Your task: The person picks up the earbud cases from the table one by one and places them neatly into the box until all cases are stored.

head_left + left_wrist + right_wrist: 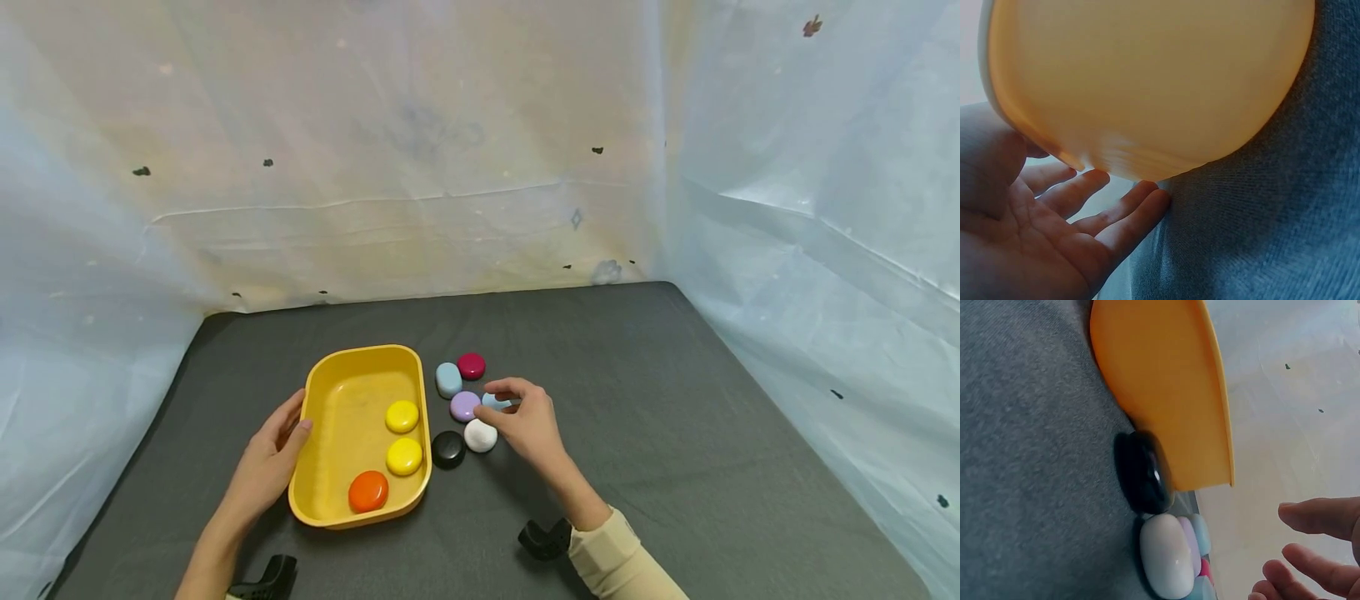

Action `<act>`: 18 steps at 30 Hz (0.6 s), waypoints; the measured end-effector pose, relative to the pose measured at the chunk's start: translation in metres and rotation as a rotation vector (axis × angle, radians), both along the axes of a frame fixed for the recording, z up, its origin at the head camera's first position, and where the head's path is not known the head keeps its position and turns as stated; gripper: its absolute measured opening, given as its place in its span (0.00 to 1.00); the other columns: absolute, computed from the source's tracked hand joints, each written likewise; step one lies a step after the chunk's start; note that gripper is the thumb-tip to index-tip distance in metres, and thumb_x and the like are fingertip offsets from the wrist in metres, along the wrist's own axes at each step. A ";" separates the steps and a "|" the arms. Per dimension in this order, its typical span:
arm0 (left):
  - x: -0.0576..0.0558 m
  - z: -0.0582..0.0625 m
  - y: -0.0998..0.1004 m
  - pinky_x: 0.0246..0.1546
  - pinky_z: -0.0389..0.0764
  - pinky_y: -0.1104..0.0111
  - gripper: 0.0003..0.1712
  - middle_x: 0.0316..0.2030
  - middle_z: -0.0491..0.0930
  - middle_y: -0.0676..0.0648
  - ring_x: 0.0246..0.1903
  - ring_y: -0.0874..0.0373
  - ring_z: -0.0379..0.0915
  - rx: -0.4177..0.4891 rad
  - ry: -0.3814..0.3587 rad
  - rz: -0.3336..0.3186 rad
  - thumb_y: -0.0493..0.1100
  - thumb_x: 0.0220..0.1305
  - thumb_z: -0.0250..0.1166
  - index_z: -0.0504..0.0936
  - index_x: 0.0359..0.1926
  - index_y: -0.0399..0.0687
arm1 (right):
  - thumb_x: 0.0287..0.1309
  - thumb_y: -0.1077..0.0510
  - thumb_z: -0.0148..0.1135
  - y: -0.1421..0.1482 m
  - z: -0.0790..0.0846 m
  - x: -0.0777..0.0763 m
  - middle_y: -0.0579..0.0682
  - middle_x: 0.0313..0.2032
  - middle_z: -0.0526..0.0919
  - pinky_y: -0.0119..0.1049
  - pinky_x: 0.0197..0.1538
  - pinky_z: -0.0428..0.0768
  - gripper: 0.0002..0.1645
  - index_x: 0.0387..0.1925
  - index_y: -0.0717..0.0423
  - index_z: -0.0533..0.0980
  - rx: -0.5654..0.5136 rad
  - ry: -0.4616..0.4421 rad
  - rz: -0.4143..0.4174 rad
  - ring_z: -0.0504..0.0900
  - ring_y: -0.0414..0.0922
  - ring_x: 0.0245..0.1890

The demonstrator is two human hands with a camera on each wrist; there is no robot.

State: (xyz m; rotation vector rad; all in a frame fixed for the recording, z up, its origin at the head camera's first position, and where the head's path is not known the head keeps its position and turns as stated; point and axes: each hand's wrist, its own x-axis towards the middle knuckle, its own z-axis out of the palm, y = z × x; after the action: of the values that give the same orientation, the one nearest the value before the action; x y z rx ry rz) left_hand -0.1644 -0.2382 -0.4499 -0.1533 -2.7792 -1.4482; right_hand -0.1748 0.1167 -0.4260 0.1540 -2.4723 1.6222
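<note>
My left hand (270,458) holds the left side of a yellow tray (318,450), thumb at the rim and fingers against the outer wall. In the left wrist view the fingertips touch the tray's wall (1147,81). My right hand (528,421) hovers with thumb and fingers apart over a light blue pebble-like piece (493,402), partly hidden by the fingers. Nothing is between the right fingers (1316,515). Close by lie a purple piece (464,407) and a white piece (480,436). A black piece (448,450) sits beside the tray's right wall.
Inside the tray are two yellow pieces (402,416) and an orange piece (368,492). Another light blue piece (448,380) and a dark red piece (471,366) lie right of the tray. Grey cloth (675,433) covers the table; pale sheeting (420,150) surrounds it.
</note>
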 end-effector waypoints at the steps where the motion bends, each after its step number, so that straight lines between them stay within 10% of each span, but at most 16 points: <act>1: 0.000 0.000 0.000 0.58 0.67 0.50 0.37 0.72 0.56 0.35 0.65 0.39 0.61 -0.001 0.003 0.001 0.55 0.78 0.46 0.45 0.78 0.46 | 0.49 0.58 0.76 0.001 -0.001 0.000 0.55 0.43 0.84 0.42 0.39 0.82 0.17 0.43 0.55 0.84 0.002 -0.003 -0.002 0.82 0.52 0.38; 18: 0.000 0.001 0.000 0.58 0.67 0.50 0.37 0.72 0.56 0.36 0.65 0.39 0.61 0.000 0.014 -0.008 0.55 0.78 0.46 0.46 0.78 0.46 | 0.47 0.60 0.78 0.011 -0.016 -0.007 0.52 0.41 0.85 0.42 0.44 0.81 0.20 0.44 0.61 0.84 0.033 -0.045 -0.019 0.82 0.49 0.43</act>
State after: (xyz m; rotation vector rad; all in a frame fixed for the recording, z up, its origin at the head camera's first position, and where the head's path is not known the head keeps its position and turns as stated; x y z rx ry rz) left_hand -0.1640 -0.2385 -0.4487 -0.1743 -2.7705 -1.4429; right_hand -0.1816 0.1277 -0.4423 0.0991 -2.5262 1.5954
